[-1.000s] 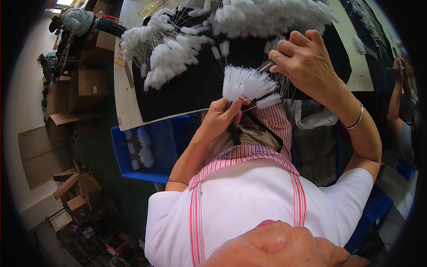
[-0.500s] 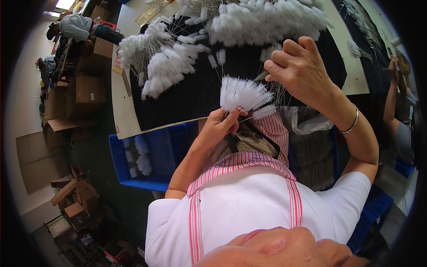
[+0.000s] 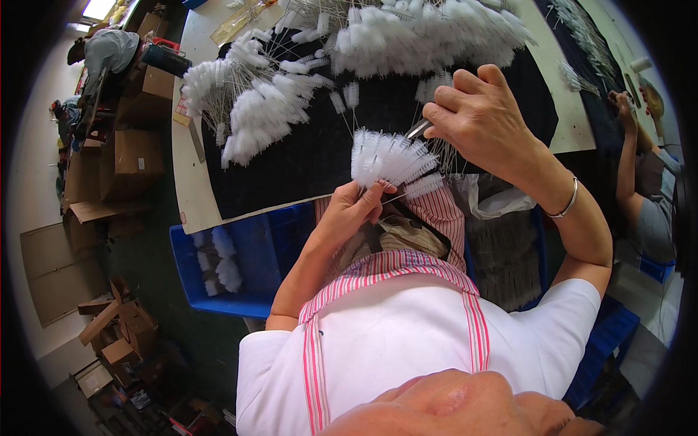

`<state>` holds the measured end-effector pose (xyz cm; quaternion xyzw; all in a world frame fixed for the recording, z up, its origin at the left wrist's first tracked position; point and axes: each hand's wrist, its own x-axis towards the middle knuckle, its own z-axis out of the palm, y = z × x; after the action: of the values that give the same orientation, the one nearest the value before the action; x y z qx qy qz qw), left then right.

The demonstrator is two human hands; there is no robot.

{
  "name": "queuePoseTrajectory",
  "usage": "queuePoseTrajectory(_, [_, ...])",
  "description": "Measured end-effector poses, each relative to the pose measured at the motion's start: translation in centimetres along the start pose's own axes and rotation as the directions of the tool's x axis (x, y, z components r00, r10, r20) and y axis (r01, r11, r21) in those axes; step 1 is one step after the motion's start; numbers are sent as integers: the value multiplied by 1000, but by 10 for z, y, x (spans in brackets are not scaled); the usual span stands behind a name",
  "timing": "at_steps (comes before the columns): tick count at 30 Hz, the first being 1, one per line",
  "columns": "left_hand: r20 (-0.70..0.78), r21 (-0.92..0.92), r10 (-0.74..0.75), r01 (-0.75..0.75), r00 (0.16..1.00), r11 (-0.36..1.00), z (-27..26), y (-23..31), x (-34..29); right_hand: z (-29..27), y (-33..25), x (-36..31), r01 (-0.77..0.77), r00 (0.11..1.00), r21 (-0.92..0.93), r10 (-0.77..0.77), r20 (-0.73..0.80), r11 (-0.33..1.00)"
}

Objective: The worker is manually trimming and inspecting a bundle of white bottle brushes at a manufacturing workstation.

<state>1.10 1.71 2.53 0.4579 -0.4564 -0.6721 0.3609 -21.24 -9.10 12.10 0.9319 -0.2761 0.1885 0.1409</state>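
My left hand [image 3: 354, 209] is closed round the wire stems of a fan of small white bristle brushes [image 3: 389, 156], held above my lap in front of the table edge. The brush heads spread upward and to the right. My right hand [image 3: 480, 109] is closed on a slim metal tool [image 3: 418, 129], whose tip reaches the upper right edge of the fan. Fingers hide most of that tool, so its exact kind does not show. More wire stems hang below my right hand, beside the fan.
On the black cloth [image 3: 291, 171] lie a large brush pile [image 3: 429, 36] and a smaller brush pile [image 3: 269, 109]. A blue bin [image 3: 251, 254] with brushes stands below left; another bin with a plastic bag [image 3: 494, 200] is at right. A co-worker [image 3: 643, 182] sits far right.
The whole view has shifted slightly. The metal tool in my right hand has turned a little and shows brighter at the fan's edge. My left hand keeps its hold on the brushes.
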Motion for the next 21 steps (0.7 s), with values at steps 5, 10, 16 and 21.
queuePoseTrajectory(5, [0,12,-18,18,1000,1000,1,2,0,-1,0,-1,7,1000,-5,-7,-16,1000])
queuePoseTrajectory(10, [12,-50,-59,60,998,997,2,-1,1,3,2,-4,28,1000,64,-28,-2,998])
queuePoseTrajectory(16, [88,-208,-114,130,990,969,4,3,5,-7,4,-5,-22,1000,33,22,-1,999])
queuePoseTrajectory(21, [94,-128,-128,140,987,982,8,4,6,-8,6,-2,-62,998,-13,62,-7,998])
